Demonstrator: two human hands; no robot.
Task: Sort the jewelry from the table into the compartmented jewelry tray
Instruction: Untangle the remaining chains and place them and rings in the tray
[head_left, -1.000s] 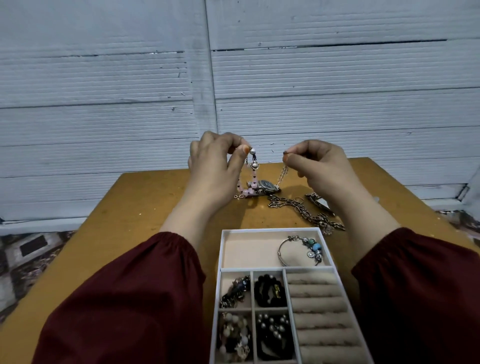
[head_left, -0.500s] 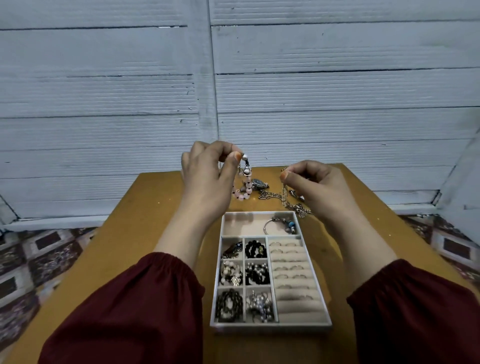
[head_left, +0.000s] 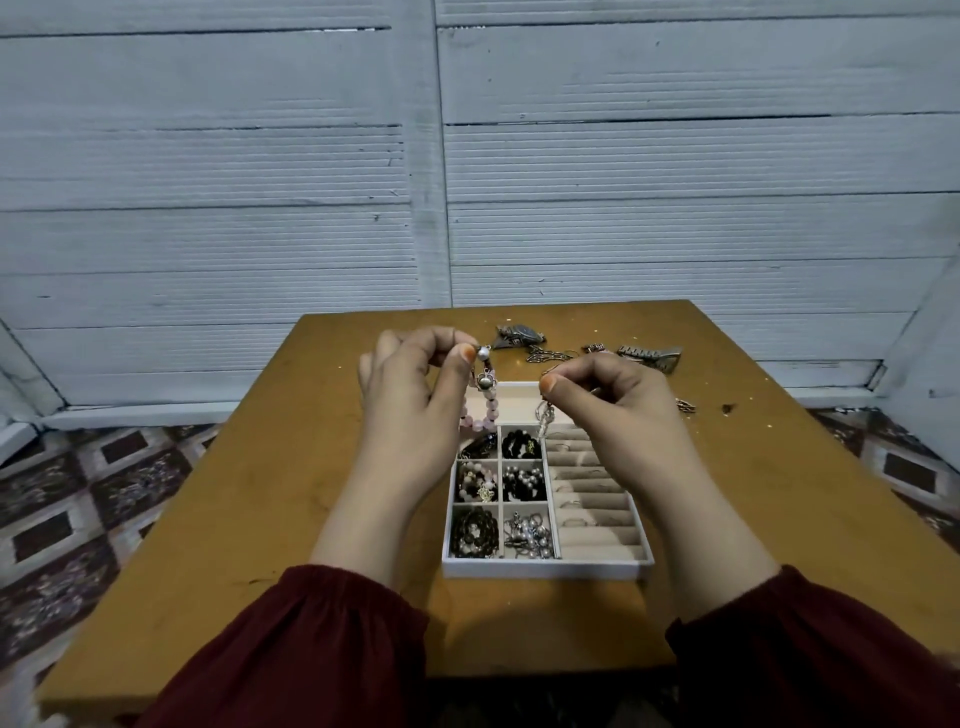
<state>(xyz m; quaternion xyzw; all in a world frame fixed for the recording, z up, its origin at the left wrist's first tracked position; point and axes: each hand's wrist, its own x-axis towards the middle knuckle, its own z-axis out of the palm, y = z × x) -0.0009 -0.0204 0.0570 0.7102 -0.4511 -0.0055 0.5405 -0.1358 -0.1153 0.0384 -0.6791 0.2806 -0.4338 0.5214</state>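
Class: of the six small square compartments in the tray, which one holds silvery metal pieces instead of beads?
The nearest right-hand square compartment of the jewelry tray, beside the ring rolls; the other five hold beads.

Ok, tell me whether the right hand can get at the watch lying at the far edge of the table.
Probably not yet: the right hand is pinching a silver chain over the tray. The watch lies bare on the table beyond, with nothing across the way.
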